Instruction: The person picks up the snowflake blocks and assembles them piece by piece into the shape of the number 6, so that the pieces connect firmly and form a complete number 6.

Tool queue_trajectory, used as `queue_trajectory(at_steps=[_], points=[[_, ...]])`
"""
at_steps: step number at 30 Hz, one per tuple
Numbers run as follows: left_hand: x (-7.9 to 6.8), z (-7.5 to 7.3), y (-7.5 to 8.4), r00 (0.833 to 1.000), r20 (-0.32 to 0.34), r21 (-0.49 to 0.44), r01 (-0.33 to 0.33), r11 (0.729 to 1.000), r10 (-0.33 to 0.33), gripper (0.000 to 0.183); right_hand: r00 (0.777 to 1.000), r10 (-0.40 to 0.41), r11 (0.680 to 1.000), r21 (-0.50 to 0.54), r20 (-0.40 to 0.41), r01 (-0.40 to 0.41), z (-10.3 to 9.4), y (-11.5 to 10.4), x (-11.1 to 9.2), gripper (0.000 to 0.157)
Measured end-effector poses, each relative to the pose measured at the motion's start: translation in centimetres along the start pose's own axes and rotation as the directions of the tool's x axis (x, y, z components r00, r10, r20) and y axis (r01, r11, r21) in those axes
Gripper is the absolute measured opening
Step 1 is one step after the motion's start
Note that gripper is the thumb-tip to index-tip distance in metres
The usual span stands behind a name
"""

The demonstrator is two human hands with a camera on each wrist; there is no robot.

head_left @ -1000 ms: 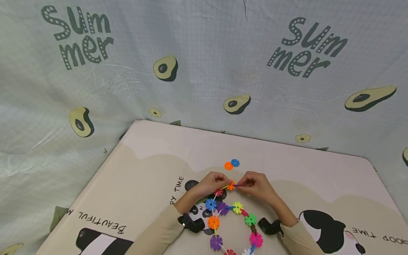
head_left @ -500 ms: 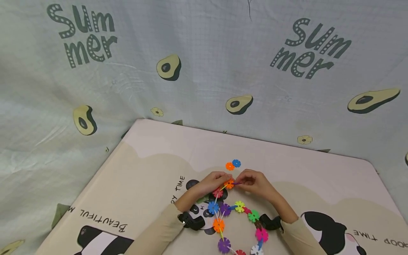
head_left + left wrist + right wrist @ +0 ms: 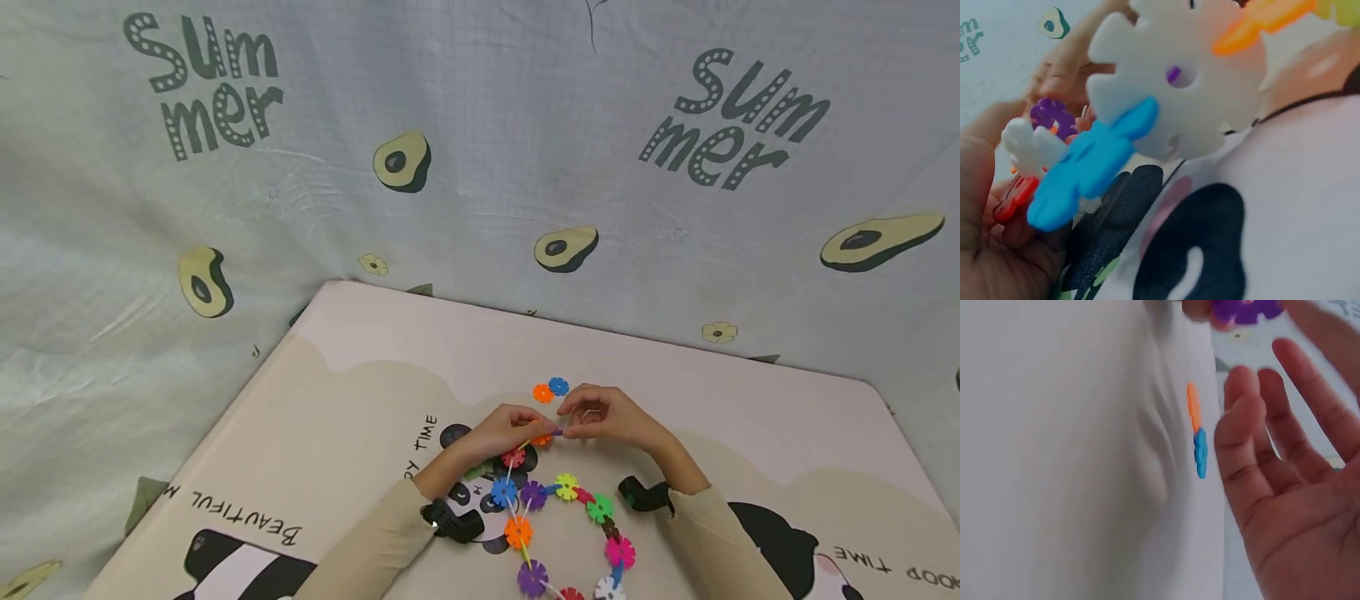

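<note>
A chain of notched plastic snowflake discs runs up to my left hand (image 3: 502, 435), which pinches it near an orange disc (image 3: 542, 439). At the chain's tip, a purple disc (image 3: 1247, 310) stands edge-up beside the left fingertips. My right hand (image 3: 615, 419) is just right of that purple disc, its fingers spread apart and loosely bent. One right digit ends at the disc's edge; whether it touches, I cannot tell. Close to the left wrist camera are a white disc (image 3: 1166, 87), a blue disc (image 3: 1088, 169) and a red disc (image 3: 1015, 199) of the chain.
A ring of joined discs, with a green disc (image 3: 600, 507) and a pink disc (image 3: 620, 552), lies on the panda-printed mat (image 3: 375, 342). Beyond the hands lie a loose orange disc (image 3: 543, 392) and a blue disc (image 3: 558, 386). A printed curtain (image 3: 480, 150) hangs behind.
The right fingers have parted from their pinch on the purple disc, and that hand has risen slightly. My left fingers have shifted toward the purple disc. The ring has slid a little right.
</note>
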State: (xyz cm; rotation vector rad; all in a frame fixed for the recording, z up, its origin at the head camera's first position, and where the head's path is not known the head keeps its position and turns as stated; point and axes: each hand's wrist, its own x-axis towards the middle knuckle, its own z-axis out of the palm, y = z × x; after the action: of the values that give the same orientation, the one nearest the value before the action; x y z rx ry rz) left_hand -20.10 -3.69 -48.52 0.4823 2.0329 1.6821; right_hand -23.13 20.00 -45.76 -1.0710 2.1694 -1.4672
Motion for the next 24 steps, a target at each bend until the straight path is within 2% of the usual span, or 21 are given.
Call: queue_trajectory(at_steps=[3, 6, 10, 13, 19, 21, 24], points=[[0.0, 0.2, 0.0, 1.000, 0.010, -0.027, -0.009, 1.000, 0.010, 0.026, 0.998, 0.051, 0.998, -0.021, -0.030, -0.051, -0.2, 0.5, 0.5, 0.016], [0.0, 0.2, 0.0, 1.000, 0.027, -0.037, -0.013, 0.999, 0.014, 0.025, 0.991, 0.090, 0.989, -0.112, -0.099, -0.101, -0.1, 0.9, 1.2, 0.016], [0.0, 0.2, 0.1, 0.998, 0.062, 0.014, -0.027, 1.000, 0.026, 0.024, 0.985, 0.088, 0.952, -0.278, -0.146, -0.127, -0.2, 1.5, 1.9, 0.027], [-0.1, 0.0, 0.2, 0.997, 0.078, 0.048, -0.024, 0.999, 0.020, 0.025, 0.988, 0.068, 0.931, -0.346, -0.138, -0.113, -0.2, 1.9, 2.0, 0.031], [-0.1, 0.0, 0.2, 0.998, 0.061, 0.057, -0.019, 0.998, 0.015, 0.024, 0.985, 0.029, 0.919, -0.384, -0.170, -0.093, 0.2, 1.8, 1.9, 0.021], [-0.1, 0.2, 0.2, 0.998, 0.056, 0.051, -0.028, 0.998, 0.025, 0.024, 0.982, 0.053, 0.918, -0.377, -0.183, -0.120, 0.1, 1.6, 1.9, 0.018], [-0.1, 0.3, 0.2, 0.998, 0.055, 0.040, -0.025, 0.999, 0.023, 0.023, 0.973, 0.133, 0.913, -0.358, -0.191, -0.195, 0.0, 1.3, 1.9, 0.020]])
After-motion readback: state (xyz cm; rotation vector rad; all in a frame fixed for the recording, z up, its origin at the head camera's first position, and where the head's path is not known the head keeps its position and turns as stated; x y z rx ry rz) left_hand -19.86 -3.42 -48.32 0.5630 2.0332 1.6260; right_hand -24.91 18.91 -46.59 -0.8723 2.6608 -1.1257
